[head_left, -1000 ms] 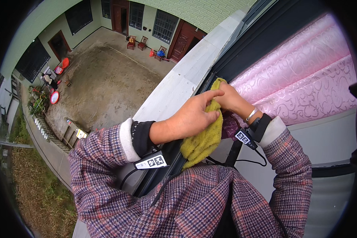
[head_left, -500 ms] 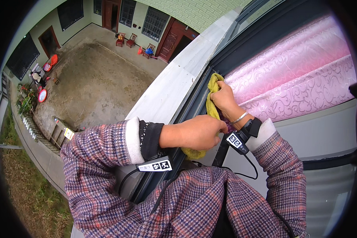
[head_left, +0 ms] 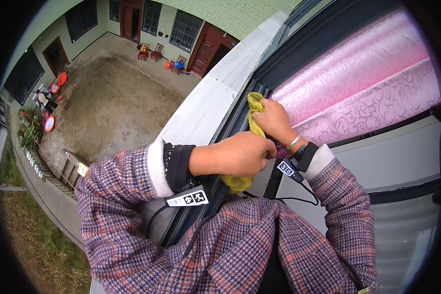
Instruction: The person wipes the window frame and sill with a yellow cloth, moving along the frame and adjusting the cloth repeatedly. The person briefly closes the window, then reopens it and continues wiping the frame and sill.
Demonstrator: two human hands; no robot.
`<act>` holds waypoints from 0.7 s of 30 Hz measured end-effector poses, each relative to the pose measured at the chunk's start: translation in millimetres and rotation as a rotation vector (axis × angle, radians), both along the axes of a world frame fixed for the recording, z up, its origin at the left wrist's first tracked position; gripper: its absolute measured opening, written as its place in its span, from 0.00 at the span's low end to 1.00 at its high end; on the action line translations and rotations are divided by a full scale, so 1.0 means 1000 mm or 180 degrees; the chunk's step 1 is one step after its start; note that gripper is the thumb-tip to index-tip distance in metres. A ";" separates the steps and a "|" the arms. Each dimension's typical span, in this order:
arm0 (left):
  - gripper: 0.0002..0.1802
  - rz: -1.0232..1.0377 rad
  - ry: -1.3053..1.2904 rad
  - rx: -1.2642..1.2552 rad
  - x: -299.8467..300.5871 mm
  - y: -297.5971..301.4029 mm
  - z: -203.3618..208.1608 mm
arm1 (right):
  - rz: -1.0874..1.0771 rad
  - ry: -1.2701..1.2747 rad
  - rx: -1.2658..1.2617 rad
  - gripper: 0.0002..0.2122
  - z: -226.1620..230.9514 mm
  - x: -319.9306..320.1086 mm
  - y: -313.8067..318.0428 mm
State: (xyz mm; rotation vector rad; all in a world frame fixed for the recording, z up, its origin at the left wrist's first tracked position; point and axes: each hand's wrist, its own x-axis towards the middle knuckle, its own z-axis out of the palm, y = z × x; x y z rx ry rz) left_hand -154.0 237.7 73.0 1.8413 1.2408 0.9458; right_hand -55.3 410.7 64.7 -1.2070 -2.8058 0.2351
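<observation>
Both my hands grip a yellow-green cloth (head_left: pixel 238 183) over the dark metal track of a window frame (head_left: pixel 232 113). My left hand (head_left: pixel 242 153) is closed on the cloth's nearer part, knuckles up, and the loose end hangs out below it. Farther along the track, my right hand (head_left: pixel 273 120) pinches the upper part of the cloth, which bunches up beside the fingers. The stretch of cloth between the hands is partly hidden by my left hand. A pink patterned curtain (head_left: pixel 357 78) lies right beside my right hand.
A pale ledge (head_left: pixel 208 105) runs outside the track. Far below lies a courtyard (head_left: pixel 112 105) with chairs (head_left: pixel 143 51), a red-rimmed basin (head_left: pixel 49 123) and a person (head_left: pixel 46 102) at its left side. A black cable (head_left: pixel 304 200) loops near my right wrist.
Both hands and the cloth have shifted slightly left in the view, along with a small tilt of the whole scene. The grip on the cloth stays the same.
</observation>
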 end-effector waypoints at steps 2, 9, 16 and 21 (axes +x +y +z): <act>0.18 0.0013 -0.0050 0.0143 0.001 -0.003 -0.001 | 0.0118 -0.0306 0.0382 0.12 0.003 -0.004 -0.005; 0.21 -0.0872 -0.0446 0.0404 0.004 -0.009 0.000 | -0.0165 0.2215 -0.0110 0.08 0.012 0.077 -0.021; 0.22 -0.0821 -0.0959 0.0507 0.008 -0.017 0.007 | -0.0975 0.3828 -0.1793 0.14 -0.013 0.138 -0.035; 0.20 -0.0686 -0.1230 0.0723 0.007 -0.017 0.010 | -0.0190 0.4868 -0.2654 0.20 0.009 0.130 -0.033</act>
